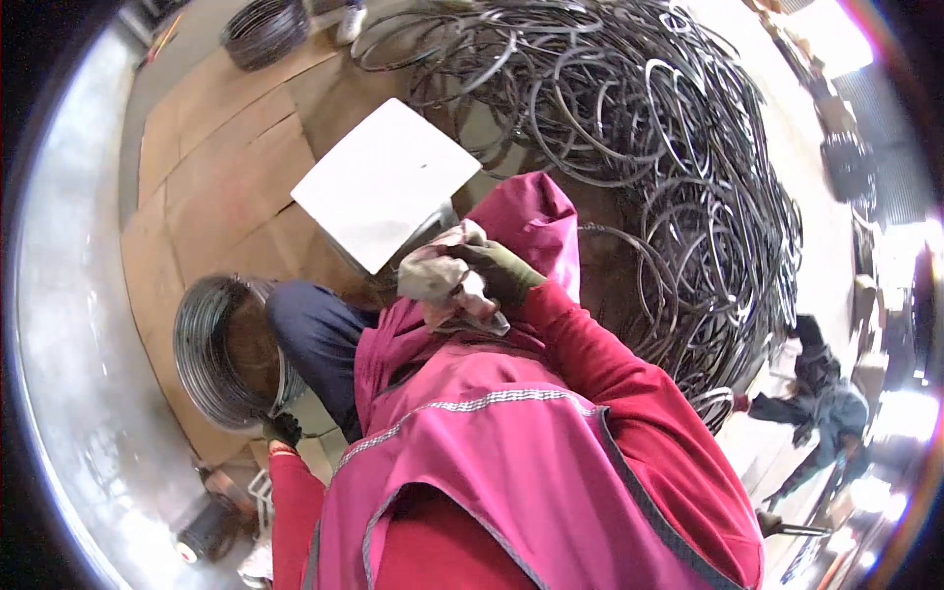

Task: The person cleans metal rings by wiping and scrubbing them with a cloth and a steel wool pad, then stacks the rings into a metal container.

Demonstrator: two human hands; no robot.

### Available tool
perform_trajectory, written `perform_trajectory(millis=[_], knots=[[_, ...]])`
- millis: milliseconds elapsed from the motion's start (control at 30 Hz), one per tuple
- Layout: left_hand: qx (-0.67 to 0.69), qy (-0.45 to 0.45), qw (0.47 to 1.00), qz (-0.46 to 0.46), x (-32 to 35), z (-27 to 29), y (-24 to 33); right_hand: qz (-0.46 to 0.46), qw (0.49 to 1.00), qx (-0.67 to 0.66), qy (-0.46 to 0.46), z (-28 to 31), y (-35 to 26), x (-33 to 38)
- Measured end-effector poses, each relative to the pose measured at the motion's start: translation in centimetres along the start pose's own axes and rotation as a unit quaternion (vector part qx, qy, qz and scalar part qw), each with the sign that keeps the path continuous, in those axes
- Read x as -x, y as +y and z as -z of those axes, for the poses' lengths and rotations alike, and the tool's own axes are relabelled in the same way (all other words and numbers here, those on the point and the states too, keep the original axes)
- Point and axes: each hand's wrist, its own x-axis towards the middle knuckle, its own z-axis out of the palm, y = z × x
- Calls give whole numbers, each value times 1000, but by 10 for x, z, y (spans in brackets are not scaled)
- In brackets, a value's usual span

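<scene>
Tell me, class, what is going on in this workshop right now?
A person in a pink vest over red sleeves is seated among metal rings. The right hand, in a dark glove, clutches a crumpled cloth up near the chest. The left hand, also gloved, rests low against a neat coil of stacked rings beside the knee. A large tangled heap of loose rings lies ahead, with a white square board before it. Another person works at the right.

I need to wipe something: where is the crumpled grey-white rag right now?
In the head view, the crumpled grey-white rag sits near centre, gripped by the gloved right hand, just below the white square board and above the pink vest.
</scene>
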Motion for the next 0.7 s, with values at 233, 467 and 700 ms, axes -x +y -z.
perform_trajectory(millis=[233, 467, 700], knots=[[-10, 164, 986, 10, -23, -63, -6, 77, 997, -30, -9, 18, -14, 14], [-249, 575, 779, -27, -56, -166, -2, 254, 941, 62, 213, 186, -38, 56], [-392, 544, 740, -59, -56, -212, 8, 3, 813, 258, 522, 380, 33, 131]])
